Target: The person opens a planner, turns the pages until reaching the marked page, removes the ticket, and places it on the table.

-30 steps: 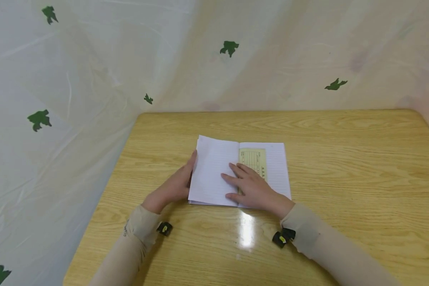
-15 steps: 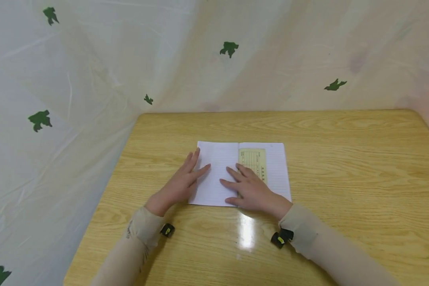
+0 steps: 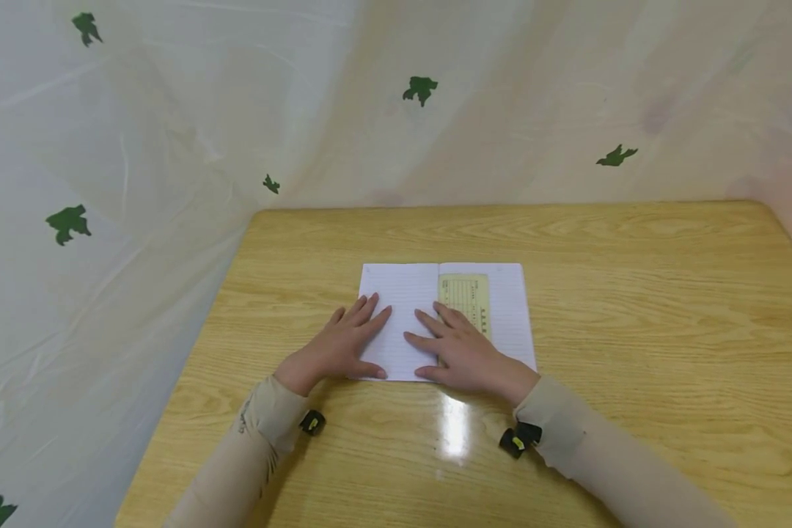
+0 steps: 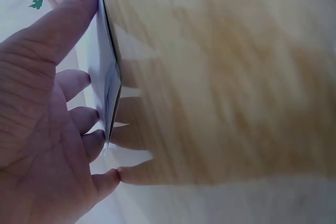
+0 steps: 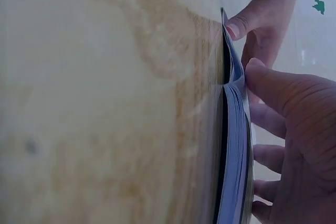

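Observation:
An open lined notebook point(image 3: 402, 282) lies flat on the table. On its right page, beside the fold, is a pale yellow printed slip point(image 3: 464, 290), its lower part covered by the right hand. My left hand point(image 3: 339, 345) rests on the left page near its outer edge, fingers spread. Across the fold, my right hand point(image 3: 465, 352) lies with spread fingers reaching onto the left page. In the right wrist view the notebook's page stack point(image 5: 236, 150) shows thick on the right side and thin on the left. Neither hand grips anything.
The wood-grain table point(image 3: 633, 330) extends around the notebook, with a bright glare spot in front of it. A pale curtain point(image 3: 515, 110) with green bird shapes hangs behind and to the left. A small black device point(image 3: 313, 422) sits at each wrist.
The left hand has moved from the left page's outer edge onto its top, fingers spread. The lifted left page has come down flat. The right hand has barely moved.

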Action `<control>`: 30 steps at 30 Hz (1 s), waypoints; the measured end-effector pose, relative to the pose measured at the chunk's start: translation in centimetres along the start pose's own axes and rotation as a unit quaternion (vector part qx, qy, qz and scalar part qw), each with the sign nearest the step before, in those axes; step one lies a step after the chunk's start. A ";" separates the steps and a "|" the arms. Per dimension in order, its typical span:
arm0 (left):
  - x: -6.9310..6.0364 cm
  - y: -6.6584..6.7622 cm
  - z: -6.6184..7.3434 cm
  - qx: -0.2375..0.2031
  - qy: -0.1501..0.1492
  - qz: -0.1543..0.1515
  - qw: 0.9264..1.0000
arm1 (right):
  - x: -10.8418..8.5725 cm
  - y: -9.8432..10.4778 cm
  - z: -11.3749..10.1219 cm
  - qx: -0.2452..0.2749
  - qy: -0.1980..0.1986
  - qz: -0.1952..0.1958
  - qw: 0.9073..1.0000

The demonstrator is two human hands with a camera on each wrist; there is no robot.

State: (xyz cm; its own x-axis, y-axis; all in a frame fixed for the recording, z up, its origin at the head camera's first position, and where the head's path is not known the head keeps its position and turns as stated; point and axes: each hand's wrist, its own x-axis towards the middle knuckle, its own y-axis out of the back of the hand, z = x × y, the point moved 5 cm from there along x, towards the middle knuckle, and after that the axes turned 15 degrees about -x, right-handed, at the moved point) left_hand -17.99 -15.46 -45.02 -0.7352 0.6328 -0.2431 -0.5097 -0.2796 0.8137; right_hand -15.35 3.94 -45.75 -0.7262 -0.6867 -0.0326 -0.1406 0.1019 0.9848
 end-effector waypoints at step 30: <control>0.0 -0.4 -0.8 -0.037 -0.004 -0.006 0.999 | 0.3 2.7 12.0 0.109 -0.298 0.025 0.948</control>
State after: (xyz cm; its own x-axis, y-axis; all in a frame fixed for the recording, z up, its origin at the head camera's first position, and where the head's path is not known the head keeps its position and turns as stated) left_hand -18.19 -15.95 -45.77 -0.7255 0.6417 -0.2488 -0.5504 -0.3240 0.7695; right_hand -23.98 12.68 -45.11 -0.9777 -0.1552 -0.1416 -0.1849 0.3154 0.9308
